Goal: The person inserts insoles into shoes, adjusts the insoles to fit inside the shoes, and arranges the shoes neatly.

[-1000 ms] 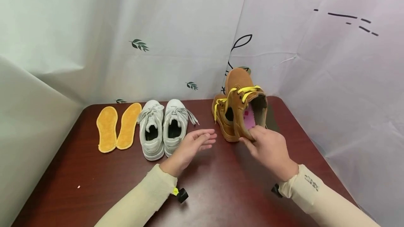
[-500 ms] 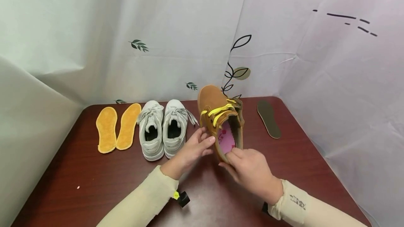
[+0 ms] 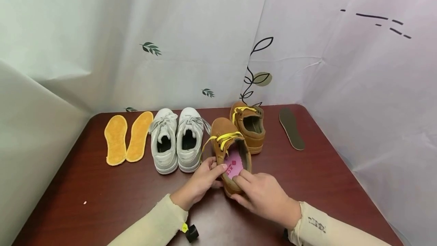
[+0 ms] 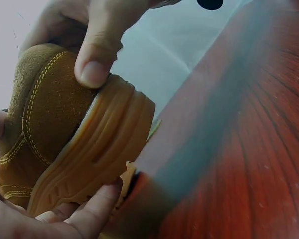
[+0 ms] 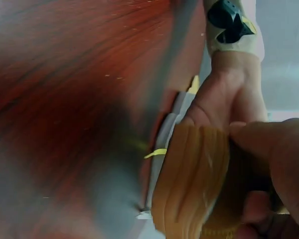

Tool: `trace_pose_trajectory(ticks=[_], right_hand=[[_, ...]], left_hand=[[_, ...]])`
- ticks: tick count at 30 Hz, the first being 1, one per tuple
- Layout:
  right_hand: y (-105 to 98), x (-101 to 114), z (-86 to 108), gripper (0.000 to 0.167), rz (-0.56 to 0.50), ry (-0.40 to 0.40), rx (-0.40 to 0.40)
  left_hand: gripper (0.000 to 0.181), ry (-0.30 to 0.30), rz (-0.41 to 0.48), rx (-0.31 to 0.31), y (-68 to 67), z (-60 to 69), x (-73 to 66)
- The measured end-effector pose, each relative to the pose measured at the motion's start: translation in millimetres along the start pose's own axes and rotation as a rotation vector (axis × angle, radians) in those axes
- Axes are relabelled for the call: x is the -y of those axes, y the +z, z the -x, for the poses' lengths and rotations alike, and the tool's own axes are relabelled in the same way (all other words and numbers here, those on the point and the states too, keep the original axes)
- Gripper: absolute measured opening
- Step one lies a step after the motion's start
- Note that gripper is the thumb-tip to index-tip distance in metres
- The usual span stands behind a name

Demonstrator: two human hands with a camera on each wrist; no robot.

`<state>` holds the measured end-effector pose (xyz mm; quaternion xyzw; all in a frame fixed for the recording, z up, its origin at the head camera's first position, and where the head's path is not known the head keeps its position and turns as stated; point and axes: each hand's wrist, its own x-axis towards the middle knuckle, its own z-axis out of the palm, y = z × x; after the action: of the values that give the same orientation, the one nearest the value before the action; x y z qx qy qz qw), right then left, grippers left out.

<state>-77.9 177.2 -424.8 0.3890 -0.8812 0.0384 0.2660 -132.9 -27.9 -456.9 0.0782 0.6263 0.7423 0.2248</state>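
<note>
Head view: brown suede, yellow-laced shoe (image 3: 219,153).
Left hand (image 3: 203,179) grips its side, right hand (image 3: 265,196) its heel, apparently steadying it.

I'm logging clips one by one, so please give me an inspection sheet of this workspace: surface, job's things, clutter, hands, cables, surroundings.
Surface: dark red table, white speck on its left.
Job's things: brown shoe, pink insole inside it.
Clutter: second brown shoe, white shoes, orange insoles, dark insole.
Left hand: holds the brown shoe's left side.
Right hand: grips its heel.
Cables: nothing seen.
Surroundings: pale curtain with leaf prints behind.
</note>
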Motion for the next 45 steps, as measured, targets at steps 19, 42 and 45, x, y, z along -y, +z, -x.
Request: trace_pose_trajectory(ticks=[19,42,45], right_hand=[[25.0,-7.7,12.7,0.035,-0.219,-0.018,0.111],[27.6,-14.7,9.0,0.032,-0.299,-0.009,0.208],[26.4,-15.7,9.3,0.032,-0.299,-0.009,0.228]], left_hand=[[0.047,-0.054,-0.344,-0.010,-16.3,-1.3,9.2],[0.067,0.346,-0.925,-0.274,-0.3,-16.6,-12.2],[0.070,0.376,-1.005,-0.289,2.9,-22.5,-12.3]])
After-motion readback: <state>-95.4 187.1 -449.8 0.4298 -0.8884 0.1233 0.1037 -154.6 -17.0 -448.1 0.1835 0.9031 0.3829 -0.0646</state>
